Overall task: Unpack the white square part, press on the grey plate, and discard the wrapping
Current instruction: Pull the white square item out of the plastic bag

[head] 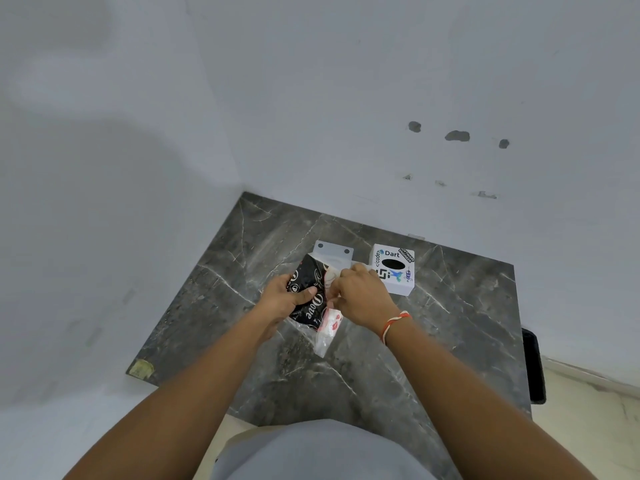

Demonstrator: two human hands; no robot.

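Left hand gripping black packet, right hand pinching clear wrapping near table's back edge; peeling slowly should avoid tearing.

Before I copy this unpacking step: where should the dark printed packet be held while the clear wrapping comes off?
By its near left edge, coming from the left, as the left hand does now, thumb on top. The dark printed packet lies flat and wide, and the clear wrapping trails off its right end, where the right hand works.
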